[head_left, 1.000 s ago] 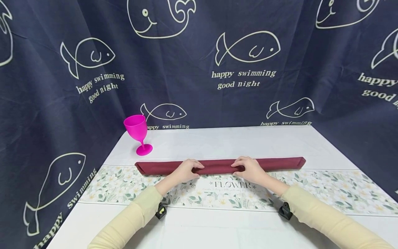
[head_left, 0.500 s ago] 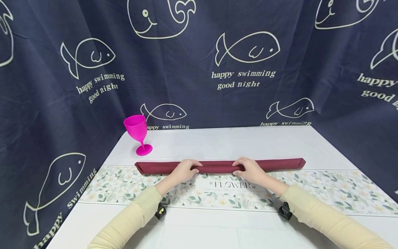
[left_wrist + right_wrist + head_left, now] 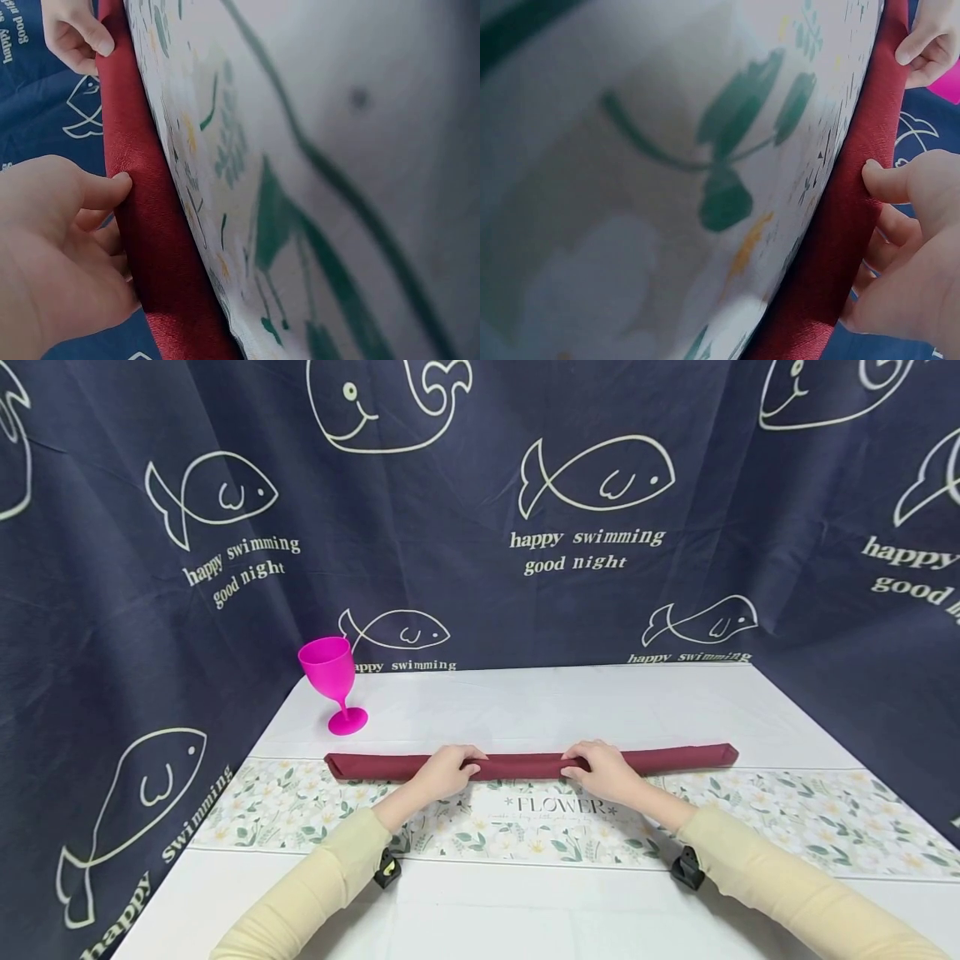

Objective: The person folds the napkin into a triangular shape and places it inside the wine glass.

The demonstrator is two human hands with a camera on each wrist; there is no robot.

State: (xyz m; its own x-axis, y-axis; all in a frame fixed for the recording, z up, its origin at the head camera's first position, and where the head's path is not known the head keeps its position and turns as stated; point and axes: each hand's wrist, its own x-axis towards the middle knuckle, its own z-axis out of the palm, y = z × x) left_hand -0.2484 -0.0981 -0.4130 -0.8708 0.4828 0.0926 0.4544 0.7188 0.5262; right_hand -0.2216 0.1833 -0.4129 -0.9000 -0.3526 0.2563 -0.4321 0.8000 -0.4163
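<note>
A dark red cloth (image 3: 525, 767), rolled or folded into a long narrow strip, lies crosswise over the far part of a flower-printed band. Left of its middle, my left hand (image 3: 446, 770) grips it, thumb on the near face and fingers behind, as the left wrist view shows of the cloth (image 3: 139, 142). My right hand (image 3: 603, 770) holds it the same way right of the middle. In the right wrist view the right thumb presses the near side of the cloth (image 3: 847, 195), with the curled fingers partly hidden behind it. Both ends of the strip stay free.
A bright pink goblet (image 3: 330, 677) stands upright at the back left of the white table (image 3: 525, 706). The floral band (image 3: 810, 818) bears the word FLOWER. A navy curtain (image 3: 480, 568) with fish drawings hangs behind and at both sides.
The cloth strip looks narrower, its far edge having come slightly toward me. My left thumb has risen closer to its fingers. Both hands keep hold of the cloth; the goblet has not moved.
</note>
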